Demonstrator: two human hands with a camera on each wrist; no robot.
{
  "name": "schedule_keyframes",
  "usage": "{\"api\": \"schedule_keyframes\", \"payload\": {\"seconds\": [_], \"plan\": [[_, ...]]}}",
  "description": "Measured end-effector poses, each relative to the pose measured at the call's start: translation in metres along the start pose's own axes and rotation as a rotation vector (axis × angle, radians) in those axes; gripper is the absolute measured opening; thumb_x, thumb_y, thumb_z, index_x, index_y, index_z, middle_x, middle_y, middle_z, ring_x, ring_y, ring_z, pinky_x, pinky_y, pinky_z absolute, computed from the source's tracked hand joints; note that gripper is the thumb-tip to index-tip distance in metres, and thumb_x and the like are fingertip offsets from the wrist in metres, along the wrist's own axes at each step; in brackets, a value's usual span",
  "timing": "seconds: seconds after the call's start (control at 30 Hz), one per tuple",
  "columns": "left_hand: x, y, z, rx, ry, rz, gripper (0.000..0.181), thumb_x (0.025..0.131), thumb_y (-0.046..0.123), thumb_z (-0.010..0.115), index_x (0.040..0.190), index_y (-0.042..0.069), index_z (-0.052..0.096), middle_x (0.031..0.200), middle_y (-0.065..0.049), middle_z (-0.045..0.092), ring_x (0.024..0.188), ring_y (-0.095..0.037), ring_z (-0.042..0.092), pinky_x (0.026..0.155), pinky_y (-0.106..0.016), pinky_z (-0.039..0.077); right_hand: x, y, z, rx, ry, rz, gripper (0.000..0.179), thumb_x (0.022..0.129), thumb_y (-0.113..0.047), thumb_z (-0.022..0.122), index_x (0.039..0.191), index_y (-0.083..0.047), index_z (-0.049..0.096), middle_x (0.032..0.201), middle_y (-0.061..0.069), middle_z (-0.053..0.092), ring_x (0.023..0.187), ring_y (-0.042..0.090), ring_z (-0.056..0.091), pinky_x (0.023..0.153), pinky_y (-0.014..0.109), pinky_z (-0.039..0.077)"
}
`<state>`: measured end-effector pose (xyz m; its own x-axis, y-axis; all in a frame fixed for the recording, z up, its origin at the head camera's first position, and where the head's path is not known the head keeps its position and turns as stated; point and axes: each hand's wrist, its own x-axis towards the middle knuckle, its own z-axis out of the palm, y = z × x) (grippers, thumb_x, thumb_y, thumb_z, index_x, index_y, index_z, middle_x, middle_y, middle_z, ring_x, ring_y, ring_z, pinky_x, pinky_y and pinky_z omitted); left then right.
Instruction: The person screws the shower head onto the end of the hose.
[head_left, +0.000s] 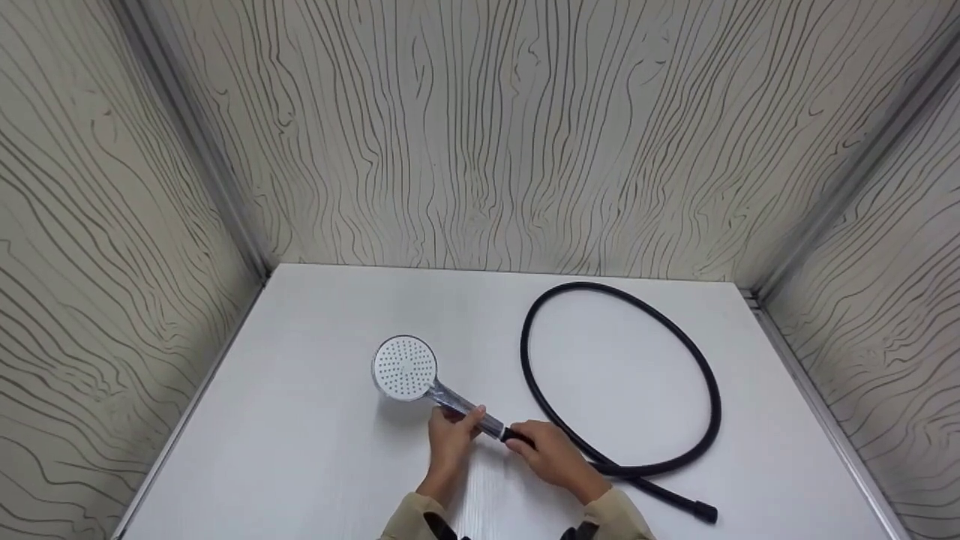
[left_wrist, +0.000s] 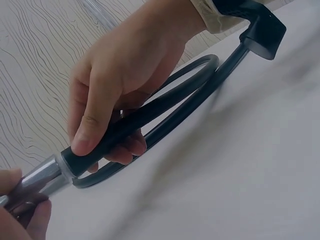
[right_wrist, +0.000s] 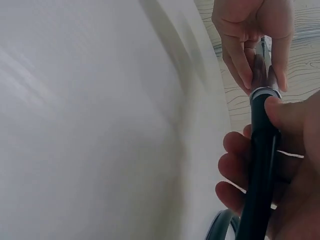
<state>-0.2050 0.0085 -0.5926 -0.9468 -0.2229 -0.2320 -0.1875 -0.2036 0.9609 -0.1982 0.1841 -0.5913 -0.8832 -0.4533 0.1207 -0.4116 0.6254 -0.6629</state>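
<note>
A hand shower (head_left: 405, 367) with a round white spray face and a chrome handle is held over the table, its head toward the back left. My left hand (head_left: 452, 442) grips the handle near its lower part. The black hose (head_left: 715, 405) meets the handle's end, and my right hand (head_left: 551, 454) holds the hose end there between thumb and fingers. In the left wrist view the hose's black end piece (left_wrist: 80, 161) sits against the chrome end of the handle (left_wrist: 42, 175). The right wrist view shows the thumb (right_wrist: 280, 112) pressed on this end piece.
The hose lies in a wide loop on the right of the white table (head_left: 300, 420), crossing itself near the front. Its other end, a black connector (head_left: 705, 512), points to the front right. Wood-grain panels (head_left: 480, 135) stand around the table's back and sides.
</note>
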Motion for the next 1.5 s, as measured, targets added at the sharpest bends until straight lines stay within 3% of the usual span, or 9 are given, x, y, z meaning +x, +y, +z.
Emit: {"api": "schedule_keyframes", "payload": {"seconds": [0.17, 0.37, 0.47, 0.63, 0.73, 0.87, 1.13, 1.37, 1.5], "plan": [[-0.006, 0.006, 0.001, -0.018, -0.005, 0.014, 0.040, 0.084, 0.001, 0.071, 0.109, -0.013, 0.043, 0.093, -0.016, 0.058, 0.074, -0.012, 0.063, 0.075, -0.031, 0.061, -0.001, -0.001, 0.001, 0.015, 0.022, 0.046, 0.012, 0.086, -0.019, 0.072, 0.088, -0.009, 0.068, 0.076, -0.003, 0.061, 0.066, -0.001, 0.044, 0.057, 0.018, 0.039], [-0.011, 0.014, 0.001, -0.007, 0.005, 0.024, 0.038, 0.084, 0.002, 0.071, 0.107, -0.013, 0.044, 0.090, -0.015, 0.057, 0.072, -0.012, 0.062, 0.071, -0.029, 0.060, -0.003, -0.002, 0.002, 0.041, 0.122, 0.082, 0.026, 0.077, -0.015, 0.080, 0.094, -0.009, 0.060, 0.074, 0.002, 0.067, 0.061, -0.001, 0.047, 0.054, 0.018, 0.041], [-0.006, 0.004, 0.001, 0.005, 0.008, 0.028, 0.041, 0.085, 0.006, 0.072, 0.109, -0.010, 0.044, 0.093, -0.015, 0.058, 0.074, -0.012, 0.063, 0.073, -0.028, 0.060, -0.003, -0.002, 0.002, 0.023, 0.139, 0.074, 0.025, 0.077, -0.017, 0.080, 0.090, -0.011, 0.059, 0.075, 0.001, 0.067, 0.062, -0.001, 0.047, 0.055, 0.018, 0.040], [-0.015, 0.013, 0.001, 0.006, 0.010, 0.021, 0.041, 0.086, 0.006, 0.070, 0.112, -0.012, 0.044, 0.098, -0.019, 0.060, 0.080, -0.014, 0.065, 0.079, -0.031, 0.060, -0.001, -0.002, 0.003, -0.044, 0.192, 0.035, 0.021, 0.073, -0.014, 0.082, 0.086, -0.011, 0.066, 0.079, -0.003, 0.061, 0.069, 0.002, 0.049, 0.060, 0.019, 0.043], [-0.011, 0.007, 0.002, 0.010, 0.020, 0.010, 0.043, 0.087, 0.008, 0.070, 0.115, -0.011, 0.044, 0.102, -0.020, 0.061, 0.083, -0.015, 0.065, 0.081, -0.032, 0.060, -0.001, -0.003, 0.003, -0.095, 0.222, 0.004, 0.018, 0.071, -0.014, 0.083, 0.083, -0.011, 0.070, 0.077, -0.005, 0.056, 0.069, 0.003, 0.047, 0.060, 0.019, 0.042], [-0.004, -0.004, 0.002, 0.018, 0.037, 0.009, 0.046, 0.086, 0.013, 0.072, 0.117, -0.008, 0.045, 0.104, -0.019, 0.061, 0.084, -0.016, 0.066, 0.080, -0.032, 0.060, 0.000, -0.004, 0.001, -0.109, 0.180, -0.015, 0.010, 0.077, -0.015, 0.078, 0.083, -0.010, 0.072, 0.073, -0.005, 0.053, 0.065, 0.001, 0.041, 0.057, 0.017, 0.037], [-0.007, -0.001, 0.001, 0.019, 0.030, 0.031, 0.046, 0.086, 0.012, 0.073, 0.116, -0.008, 0.045, 0.102, -0.018, 0.062, 0.083, -0.014, 0.066, 0.079, -0.030, 0.059, -0.001, 0.001, -0.003, 0.007, 0.042, -0.002, 0.017, 0.093, -0.022, 0.063, 0.090, -0.007, 0.071, 0.076, -0.004, 0.053, 0.066, -0.001, 0.040, 0.058, 0.016, 0.035], [-0.007, -0.005, 0.002, 0.034, 0.027, 0.038, 0.047, 0.084, 0.012, 0.074, 0.115, -0.008, 0.045, 0.101, -0.018, 0.062, 0.082, -0.015, 0.065, 0.077, -0.031, 0.059, -0.002, 0.003, 0.000, 0.145, 0.092, 0.100, 0.021, 0.081, -0.019, 0.077, 0.094, -0.006, 0.068, 0.079, 0.001, 0.065, 0.069, 0.000, 0.049, 0.060, 0.018, 0.043], [-0.008, -0.008, 0.002, 0.063, 0.019, 0.017, 0.048, 0.085, 0.014, 0.074, 0.116, -0.007, 0.044, 0.104, -0.019, 0.060, 0.084, -0.015, 0.065, 0.079, -0.031, 0.059, -0.002, 0.003, 0.003, 0.135, 0.077, 0.123, 0.029, 0.073, -0.012, 0.082, 0.092, -0.009, 0.062, 0.080, 0.001, 0.065, 0.070, 0.001, 0.052, 0.062, 0.018, 0.045]]}}
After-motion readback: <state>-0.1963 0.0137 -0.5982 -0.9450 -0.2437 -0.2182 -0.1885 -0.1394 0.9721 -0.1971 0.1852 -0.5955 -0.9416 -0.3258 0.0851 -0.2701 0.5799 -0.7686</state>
